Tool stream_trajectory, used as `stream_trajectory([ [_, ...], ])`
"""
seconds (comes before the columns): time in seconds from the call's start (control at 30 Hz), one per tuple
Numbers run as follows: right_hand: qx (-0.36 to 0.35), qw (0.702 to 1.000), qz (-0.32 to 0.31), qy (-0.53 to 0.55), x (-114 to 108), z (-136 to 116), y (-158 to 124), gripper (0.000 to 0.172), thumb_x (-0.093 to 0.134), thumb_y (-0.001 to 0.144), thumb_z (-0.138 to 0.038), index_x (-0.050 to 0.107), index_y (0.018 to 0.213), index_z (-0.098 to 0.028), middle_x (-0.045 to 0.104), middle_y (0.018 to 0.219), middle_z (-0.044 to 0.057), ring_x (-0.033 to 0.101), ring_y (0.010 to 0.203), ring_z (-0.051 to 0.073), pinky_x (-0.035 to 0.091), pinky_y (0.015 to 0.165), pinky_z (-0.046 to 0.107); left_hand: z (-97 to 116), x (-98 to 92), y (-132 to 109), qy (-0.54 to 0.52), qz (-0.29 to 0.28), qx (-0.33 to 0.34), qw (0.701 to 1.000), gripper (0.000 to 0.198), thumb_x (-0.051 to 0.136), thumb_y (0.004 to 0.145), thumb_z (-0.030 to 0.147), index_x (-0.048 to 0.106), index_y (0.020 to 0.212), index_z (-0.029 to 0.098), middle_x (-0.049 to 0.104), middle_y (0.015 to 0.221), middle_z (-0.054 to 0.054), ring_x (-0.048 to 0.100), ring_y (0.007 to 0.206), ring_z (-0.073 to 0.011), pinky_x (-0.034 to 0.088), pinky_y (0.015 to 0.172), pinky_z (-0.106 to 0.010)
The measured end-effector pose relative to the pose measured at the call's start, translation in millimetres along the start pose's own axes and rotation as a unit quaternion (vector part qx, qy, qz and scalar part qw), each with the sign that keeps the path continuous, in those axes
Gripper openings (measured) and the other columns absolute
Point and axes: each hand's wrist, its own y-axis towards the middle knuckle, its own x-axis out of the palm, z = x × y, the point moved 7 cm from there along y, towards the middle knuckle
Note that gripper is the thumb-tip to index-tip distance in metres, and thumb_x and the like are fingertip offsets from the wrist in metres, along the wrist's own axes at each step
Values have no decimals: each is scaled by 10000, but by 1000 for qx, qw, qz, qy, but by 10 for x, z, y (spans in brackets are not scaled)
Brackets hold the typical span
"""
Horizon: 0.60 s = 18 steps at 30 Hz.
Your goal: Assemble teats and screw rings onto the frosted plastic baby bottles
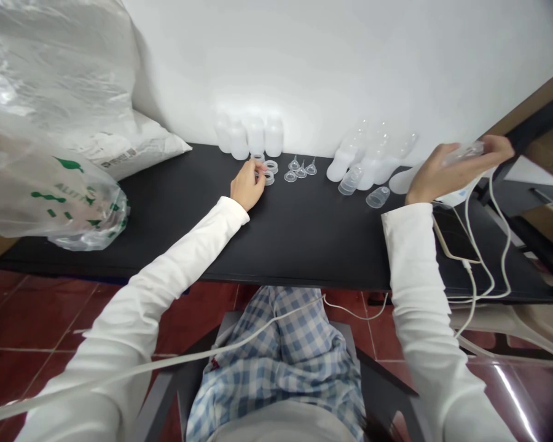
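Note:
My left hand [249, 185] is at the small translucent screw rings [271, 166], its thumb and fingers closed at one ring's edge; part of that ring is hidden. Just right of them, several clear bottle teats [301, 172] stand tip up on the table. Raised at the right, my right hand [456, 170] has its fingers closed round a clear plastic cap [463, 152]. Below and left of it, a loose clear cap [378, 197] lies on its side and another clear cap [351, 181] leans near the bottles. Several capped white bottles [368, 172] are tilted against the wall.
Several uncapped white bottles [255, 136] stand against the wall on the black table [299, 245]. Large plastic bags [83, 184] fill the left end. To the right are a phone [456, 233] and white cables [504, 245]. Another cable [166, 363] crosses above my lap.

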Motion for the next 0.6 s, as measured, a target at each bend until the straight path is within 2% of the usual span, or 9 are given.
stream_trajectory([
  [0.07,47,998,34,23,-69,-64,-30,345,440,880,-257,290,1185,-205,467,1141,201,507,1070,286,411,998,481,-29,-2,3,2,11,-1,1000,104,521,994,279,603,1042,236,726,1102,-74,678,848,-195,581,893,-409],
  [0.13,98,995,-22,22,-17,-135,-77,323,491,857,-259,330,1136,-233,510,1149,220,507,1067,297,418,970,440,-78,-4,18,6,25,0,1000,91,528,995,280,592,1040,235,705,1129,-84,674,876,-202,580,914,-425],
  [0.23,135,981,-132,31,110,-242,-163,277,529,861,-254,388,1098,-230,527,1177,245,501,1085,318,388,973,431,-196,14,67,8,46,7,999,69,547,988,269,572,1040,231,659,1154,-108,666,967,-225,564,975,-449],
  [0.33,153,973,-170,21,161,-266,-201,222,503,920,-286,438,1117,-208,528,1205,250,497,1109,327,360,992,448,-338,77,122,7,51,5,999,85,574,973,260,550,1046,224,606,1157,-131,638,1089,-262,534,1039,-475],
  [0.4,144,979,-146,-1,124,-281,-176,223,436,978,-362,472,1119,-194,539,1201,246,505,1117,330,359,1001,471,-393,119,141,2,55,12,998,104,583,967,263,538,1052,224,583,1158,-136,617,1133,-276,529,1057,-490],
  [0.5,78,993,-89,-5,-18,-432,-103,419,278,1042,-471,519,1171,-153,547,1213,250,518,1174,338,364,1014,501,-421,156,144,1,63,27,998,115,591,957,255,530,1049,222,568,1154,-135,605,1127,-276,528,1067,-505],
  [0.57,26,996,-83,32,-114,-595,-71,527,193,1068,-487,556,1228,-141,565,1244,245,527,1212,331,361,1024,505,-424,169,140,3,63,34,997,123,594,956,257,527,1053,220,562,1156,-137,600,1124,-274,523,1075,-510],
  [0.6,6,993,-101,58,-139,-676,-66,543,177,1078,-476,580,1250,-155,586,1258,232,531,1220,327,352,1032,509,-424,174,139,2,62,38,997,128,594,958,264,527,1057,220,560,1157,-137,597,1129,-275,522,1077,-513],
])
